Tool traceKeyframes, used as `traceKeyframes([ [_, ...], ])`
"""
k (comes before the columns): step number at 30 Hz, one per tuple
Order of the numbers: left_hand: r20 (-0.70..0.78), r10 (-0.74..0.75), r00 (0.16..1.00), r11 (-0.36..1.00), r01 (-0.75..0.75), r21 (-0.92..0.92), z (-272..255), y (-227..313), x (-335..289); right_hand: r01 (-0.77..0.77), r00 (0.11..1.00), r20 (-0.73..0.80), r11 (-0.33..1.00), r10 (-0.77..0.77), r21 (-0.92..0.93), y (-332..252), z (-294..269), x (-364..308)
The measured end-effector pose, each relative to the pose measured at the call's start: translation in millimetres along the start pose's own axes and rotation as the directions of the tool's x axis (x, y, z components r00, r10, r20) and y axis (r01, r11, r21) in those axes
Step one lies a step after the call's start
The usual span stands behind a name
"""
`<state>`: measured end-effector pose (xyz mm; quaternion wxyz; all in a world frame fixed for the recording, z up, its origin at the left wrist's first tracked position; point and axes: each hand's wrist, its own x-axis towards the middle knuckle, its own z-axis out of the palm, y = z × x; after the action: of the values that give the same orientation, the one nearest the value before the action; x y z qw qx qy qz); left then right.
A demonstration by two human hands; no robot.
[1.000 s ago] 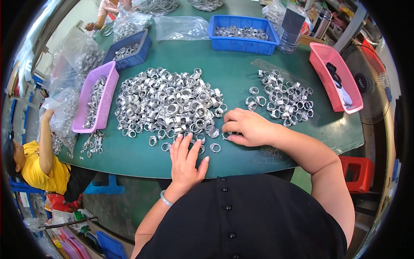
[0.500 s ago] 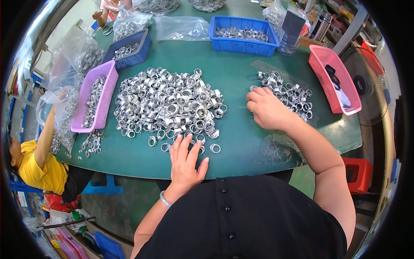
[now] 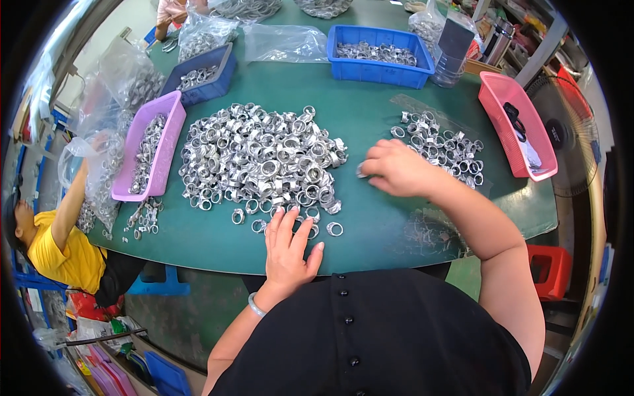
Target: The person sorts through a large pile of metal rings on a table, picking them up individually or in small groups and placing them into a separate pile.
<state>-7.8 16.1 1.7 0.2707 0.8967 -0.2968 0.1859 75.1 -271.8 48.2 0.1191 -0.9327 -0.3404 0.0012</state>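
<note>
A big heap of silver-coloured metal rings [image 3: 264, 155] lies in the middle of the green table. My left hand [image 3: 288, 257], with a pale bangle at its wrist, rests at the heap's front edge. Its fingers are spread, and the fingertips touch a few loose rings there. Between this heap and a smaller group of rings [image 3: 446, 145] to the right is my right hand [image 3: 399, 170]. Its fingers are pinched together low over the table, with a small grey ring [image 3: 361, 172] partly showing at the tips. The rest of that ring is hidden.
A purple basket [image 3: 173, 129] and a dark blue bin [image 3: 224, 76] hold rings on the left; a blue bin [image 3: 380, 72] stands behind. At the right is a pink basket [image 3: 528, 142] beside a fan [image 3: 568, 135]. A co-worker in yellow [image 3: 63, 254] reaches into plastic bags at the left.
My right hand has moved left, away from the smaller group of rings toward the big heap, with a ring showing at its fingertips. My left hand stays at the heap's front edge.
</note>
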Motion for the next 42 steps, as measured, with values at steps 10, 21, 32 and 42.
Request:
traceKeyframes([
  [10, 0.03, 0.003, 1.0, 1.0, -0.002, -0.003, 1.1, 1.6, 1.7, -0.084, 0.994, -0.077, 0.992, 0.076, -0.097, 5.8, -25.3, 4.1],
  [21, 0.009, 0.01, 1.0, 1.0, -0.01, 0.002, 0.1, 0.6, 1.2, -0.236, 0.925, -0.232, 0.933, 0.302, 0.273, -15.5, 27.0, 47.8],
  [32, 0.018, 0.009, 1.0, 1.0, -0.009, -0.017, 0.8, 1.4, 1.9, -0.335, 0.938, -0.13, 0.937, 0.322, -0.094, 27.4, -11.2, 2.1],
  [42, 0.017, 0.015, 1.0, 1.0, -0.015, -0.007, 1.5, -0.2, 1.7, -0.251, 0.956, -0.154, 0.968, 0.25, 0.017, 7.9, 8.6, 56.7],
])
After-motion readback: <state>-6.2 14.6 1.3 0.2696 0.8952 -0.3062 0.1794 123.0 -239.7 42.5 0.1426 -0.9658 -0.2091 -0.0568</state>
